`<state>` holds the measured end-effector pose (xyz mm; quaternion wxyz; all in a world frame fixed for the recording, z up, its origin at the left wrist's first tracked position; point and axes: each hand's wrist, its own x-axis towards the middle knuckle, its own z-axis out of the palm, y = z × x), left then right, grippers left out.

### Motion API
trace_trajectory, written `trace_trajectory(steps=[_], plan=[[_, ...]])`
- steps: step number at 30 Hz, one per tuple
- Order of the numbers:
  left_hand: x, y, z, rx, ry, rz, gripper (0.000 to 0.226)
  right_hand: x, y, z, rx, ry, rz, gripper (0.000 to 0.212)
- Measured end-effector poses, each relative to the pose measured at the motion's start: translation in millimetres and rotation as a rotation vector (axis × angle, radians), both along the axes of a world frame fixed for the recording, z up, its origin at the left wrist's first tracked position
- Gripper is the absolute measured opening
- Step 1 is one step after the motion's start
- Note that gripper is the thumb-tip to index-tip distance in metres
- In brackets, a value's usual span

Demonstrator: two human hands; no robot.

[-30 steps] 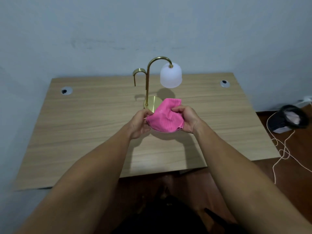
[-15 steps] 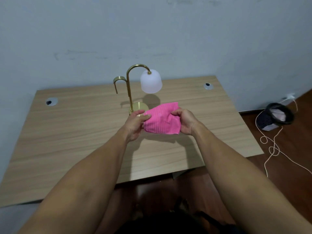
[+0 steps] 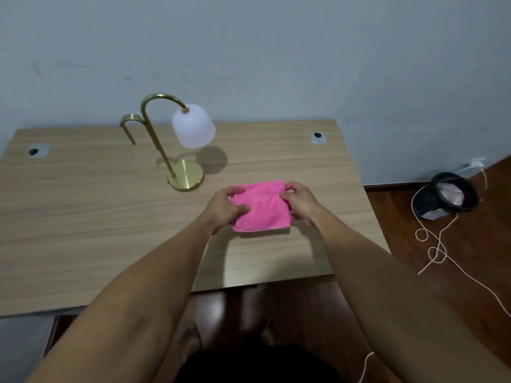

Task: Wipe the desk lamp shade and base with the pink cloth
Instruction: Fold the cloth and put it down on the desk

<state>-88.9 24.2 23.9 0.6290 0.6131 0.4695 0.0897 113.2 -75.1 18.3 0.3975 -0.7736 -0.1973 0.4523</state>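
A pink cloth [image 3: 262, 207], folded into a rough square, is held over the wooden desk [image 3: 83, 217] to the right of the lamp. My left hand [image 3: 225, 207] grips its left edge and my right hand [image 3: 300, 201] grips its right edge. The desk lamp stands at the back left of them: a round brass base [image 3: 186, 176], a curved brass stem [image 3: 154, 128] and a frosted white shade [image 3: 193, 125] hanging from the arch. Neither the cloth nor my hands touch the lamp.
Two cable grommets [image 3: 38, 151] [image 3: 318, 138] sit near the desk's back corners. A grey wall stands right behind the desk. On the brown floor at the right lie a tipped black basket [image 3: 450, 196] and a loose white cord [image 3: 437, 250]. My feet show below the desk's front edge.
The cloth has gone from bunched to a flat folded square between my hands. The view has swung right, so the lamp now sits farther left and its base is uncovered.
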Motion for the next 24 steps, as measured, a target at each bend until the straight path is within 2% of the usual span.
trace_trajectory(steps=[10,13,18,24], plan=[[30,-45,-56,0.031,0.148,-0.16,0.098,36,-40,-68,-0.039,-0.235,0.082,0.016],[36,-52,-60,0.061,0.168,-0.164,0.097,42,-47,-83,-0.041,-0.27,0.092,0.018],[47,-58,-69,0.083,0.191,-0.147,0.091,48,-55,-90,-0.033,-0.336,0.085,0.007],[52,-59,-68,0.143,0.259,-0.177,0.084,52,-59,-88,-0.089,-0.407,0.051,0.016]])
